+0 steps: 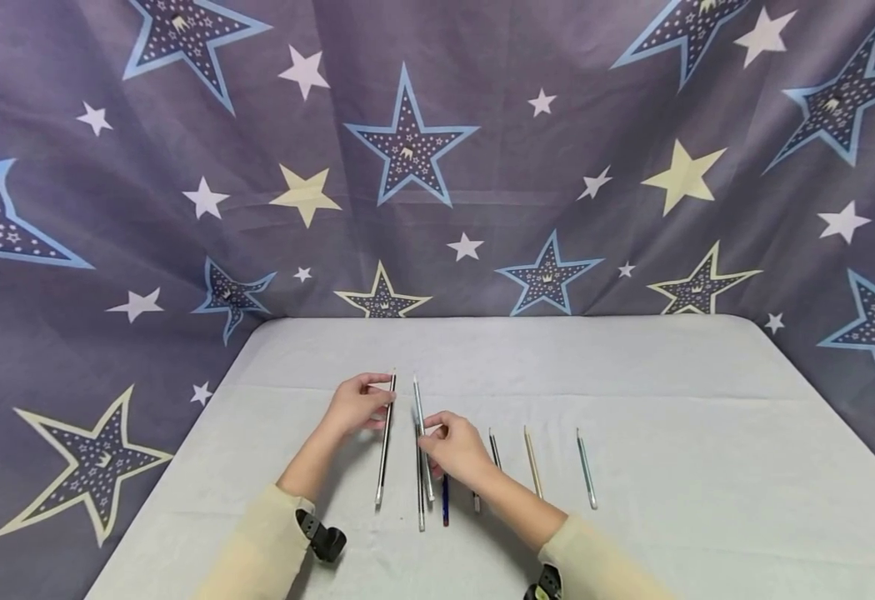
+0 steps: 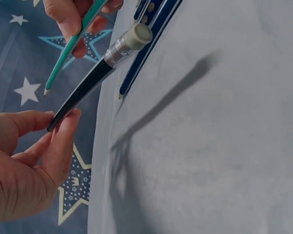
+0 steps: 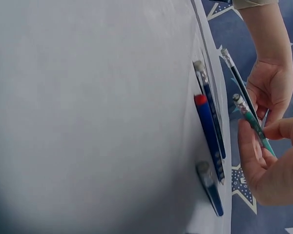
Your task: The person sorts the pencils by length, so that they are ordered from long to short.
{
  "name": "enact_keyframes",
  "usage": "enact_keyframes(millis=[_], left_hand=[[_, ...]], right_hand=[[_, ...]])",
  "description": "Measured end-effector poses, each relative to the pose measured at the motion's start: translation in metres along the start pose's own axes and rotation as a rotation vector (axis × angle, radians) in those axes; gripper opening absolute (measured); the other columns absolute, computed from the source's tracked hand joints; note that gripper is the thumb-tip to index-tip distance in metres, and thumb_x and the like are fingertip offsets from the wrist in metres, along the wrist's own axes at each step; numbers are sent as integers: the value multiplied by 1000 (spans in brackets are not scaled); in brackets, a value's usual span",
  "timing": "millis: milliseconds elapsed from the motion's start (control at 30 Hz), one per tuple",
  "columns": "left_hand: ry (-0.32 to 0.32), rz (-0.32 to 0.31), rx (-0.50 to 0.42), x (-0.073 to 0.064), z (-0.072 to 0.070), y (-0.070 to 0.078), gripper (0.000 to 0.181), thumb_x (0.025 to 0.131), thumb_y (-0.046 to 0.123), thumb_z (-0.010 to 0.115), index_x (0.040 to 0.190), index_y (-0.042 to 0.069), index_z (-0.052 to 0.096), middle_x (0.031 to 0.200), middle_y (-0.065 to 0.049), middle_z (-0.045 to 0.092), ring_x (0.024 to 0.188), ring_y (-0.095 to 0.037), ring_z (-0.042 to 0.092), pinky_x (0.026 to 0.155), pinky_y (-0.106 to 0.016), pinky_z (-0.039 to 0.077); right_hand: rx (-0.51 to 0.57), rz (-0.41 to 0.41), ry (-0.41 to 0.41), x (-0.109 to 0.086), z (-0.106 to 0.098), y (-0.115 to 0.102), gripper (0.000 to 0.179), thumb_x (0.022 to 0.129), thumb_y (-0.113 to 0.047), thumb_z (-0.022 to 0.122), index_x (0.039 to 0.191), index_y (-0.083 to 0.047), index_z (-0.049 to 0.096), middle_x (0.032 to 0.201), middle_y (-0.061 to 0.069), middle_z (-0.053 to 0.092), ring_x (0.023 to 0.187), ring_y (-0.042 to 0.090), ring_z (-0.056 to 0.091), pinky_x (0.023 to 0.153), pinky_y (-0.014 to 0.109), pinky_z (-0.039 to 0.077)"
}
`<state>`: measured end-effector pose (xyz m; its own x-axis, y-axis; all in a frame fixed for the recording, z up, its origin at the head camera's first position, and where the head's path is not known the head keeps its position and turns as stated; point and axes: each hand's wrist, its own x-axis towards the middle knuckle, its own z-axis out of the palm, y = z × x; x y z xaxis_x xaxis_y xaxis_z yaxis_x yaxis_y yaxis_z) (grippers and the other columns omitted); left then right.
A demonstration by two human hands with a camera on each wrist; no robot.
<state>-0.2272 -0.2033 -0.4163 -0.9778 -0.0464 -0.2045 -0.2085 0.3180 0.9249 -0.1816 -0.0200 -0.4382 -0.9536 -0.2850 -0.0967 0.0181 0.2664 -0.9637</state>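
My left hand (image 1: 357,406) pinches a black pencil (image 1: 386,450) between thumb and fingers, its pale eraser end pointing toward me. In the left wrist view that pencil (image 2: 85,87) is tilted, and its shadow falls on the cloth. To the right, my right hand (image 1: 462,452) pinches a teal pencil (image 3: 256,124) with a metal-banded eraser end. Below this hand lie a dark pencil (image 1: 421,500) and a blue pencil (image 3: 207,126) with a red end. Another black pencil (image 1: 494,447) is partly hidden by the right hand and forearm.
Farther right on the white-clothed table (image 1: 677,450) lie a gold pencil (image 1: 532,461) and a second teal pencil (image 1: 586,471), spaced apart. A purple-grey curtain (image 1: 482,192) with stars hangs behind the table's far edge. Each wrist wears a small black camera (image 1: 322,536).
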Motion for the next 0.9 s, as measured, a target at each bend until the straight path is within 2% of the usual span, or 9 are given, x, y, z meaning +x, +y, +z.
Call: enact_keyframes(millis=[200, 433, 600, 900], left_hand=[[-3, 4, -23, 1, 6, 5, 41, 88, 11, 62, 127, 3, 54, 97, -10, 61, 73, -16, 63, 61, -31, 60], [-23, 14, -70, 8, 16, 7, 42, 87, 10, 63, 127, 4, 54, 95, -9, 61, 72, -17, 62, 62, -33, 60], [-31, 22, -105, 11, 23, 7, 43, 86, 8, 65, 127, 2, 53, 96, -9, 62, 72, -17, 62, 62, -33, 60], [-7, 46, -121, 13, 33, 10, 40, 84, 7, 66, 123, 4, 57, 91, -7, 61, 70, -16, 61, 59, -30, 59]], right_hand=[[38, 10, 6, 1, -12, 3, 36, 86, -8, 61, 120, 3, 54, 77, 6, 59, 52, 11, 55, 51, 30, 57], [80, 41, 29, 0, -27, 3, 38, 86, -6, 61, 122, 3, 52, 78, 6, 57, 51, 11, 54, 51, 30, 57], [81, 50, 44, -1, -35, 4, 39, 86, -6, 63, 122, 2, 52, 78, 6, 57, 52, 13, 55, 53, 33, 58], [47, 51, 83, -6, -48, 5, 38, 86, -7, 63, 122, 1, 53, 77, 5, 56, 53, 12, 55, 53, 33, 58]])
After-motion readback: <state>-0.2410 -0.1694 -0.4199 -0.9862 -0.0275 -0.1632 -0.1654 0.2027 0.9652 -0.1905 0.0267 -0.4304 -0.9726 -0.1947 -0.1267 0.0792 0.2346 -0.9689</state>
